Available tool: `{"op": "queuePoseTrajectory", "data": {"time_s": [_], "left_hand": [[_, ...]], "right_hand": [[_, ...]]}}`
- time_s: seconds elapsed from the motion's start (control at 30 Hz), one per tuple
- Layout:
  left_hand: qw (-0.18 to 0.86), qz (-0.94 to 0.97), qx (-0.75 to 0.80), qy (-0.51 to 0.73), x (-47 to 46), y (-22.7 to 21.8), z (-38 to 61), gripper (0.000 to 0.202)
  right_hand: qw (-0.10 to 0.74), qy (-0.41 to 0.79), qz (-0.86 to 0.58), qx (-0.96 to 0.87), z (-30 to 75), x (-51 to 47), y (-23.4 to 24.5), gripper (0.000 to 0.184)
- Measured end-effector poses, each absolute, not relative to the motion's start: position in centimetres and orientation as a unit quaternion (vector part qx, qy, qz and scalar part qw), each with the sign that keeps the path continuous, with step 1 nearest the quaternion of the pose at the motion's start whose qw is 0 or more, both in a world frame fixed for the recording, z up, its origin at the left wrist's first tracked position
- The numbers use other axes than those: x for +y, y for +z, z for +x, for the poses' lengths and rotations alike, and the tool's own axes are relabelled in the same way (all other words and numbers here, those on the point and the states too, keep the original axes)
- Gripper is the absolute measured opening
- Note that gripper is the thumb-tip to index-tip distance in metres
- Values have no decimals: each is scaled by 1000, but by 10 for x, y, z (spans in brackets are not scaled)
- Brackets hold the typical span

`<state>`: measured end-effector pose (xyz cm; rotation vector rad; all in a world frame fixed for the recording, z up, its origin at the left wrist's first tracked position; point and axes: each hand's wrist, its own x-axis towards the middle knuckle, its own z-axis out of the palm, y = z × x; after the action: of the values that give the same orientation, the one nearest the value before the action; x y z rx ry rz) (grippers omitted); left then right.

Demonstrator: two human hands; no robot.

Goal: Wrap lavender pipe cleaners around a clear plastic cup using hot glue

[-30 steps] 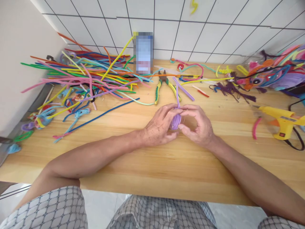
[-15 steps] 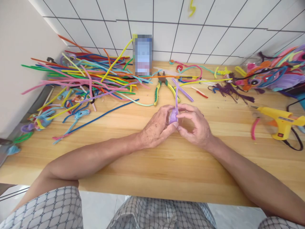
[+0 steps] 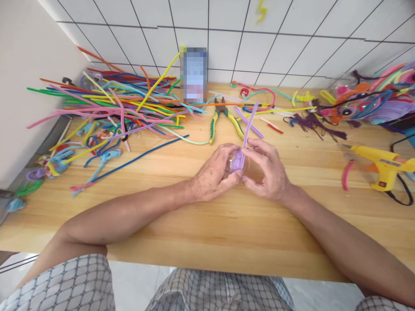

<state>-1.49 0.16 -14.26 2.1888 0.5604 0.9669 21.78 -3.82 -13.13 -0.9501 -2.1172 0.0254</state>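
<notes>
Over the middle of the table, my left hand grips a small, clear, rounded plastic piece with a purple pipe cleaner wound round it. A loose end of that pipe cleaner sticks up and away, leaning to the right. My right hand is at the piece's right side, its forefinger by the base of the loose end and its thumb by the lower edge, with a rounded gap between them. The fingers hide part of the piece. Just beyond lie pliers with green and yellow handles, their jaws toward the wall.
Many coloured pipe cleaners heap up at the left, near a phone leaning on the tiled wall. On the right lie a yellow glue gun, a pink piece, dark purple tufts and colourful pipe-cleaner figures.
The loose purple end has swung from nearly upright to a rightward lean. My right fingers have opened slightly and shifted a little, showing more of the wound piece. My left hand has barely moved.
</notes>
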Motion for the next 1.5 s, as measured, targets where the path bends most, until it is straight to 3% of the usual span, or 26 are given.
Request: {"op": "queuePoseTrajectory", "data": {"time_s": [0.5,0.73,1.13,1.5], "left_hand": [[319,836,222,389,3,-143,-14,56],[310,837,218,395,5,-146,-13,58],[407,792,262,373,-1,-139,-14,46],[421,775,254,397,-1,-141,-13,35]], "right_hand": [[411,68,-382,-825,217,-37,-130,74],[412,93,-390,-818,216,-38,-132,63],[410,64,-370,-831,213,-38,-133,62],[389,58,-357,-847,216,-39,-135,65]]}}
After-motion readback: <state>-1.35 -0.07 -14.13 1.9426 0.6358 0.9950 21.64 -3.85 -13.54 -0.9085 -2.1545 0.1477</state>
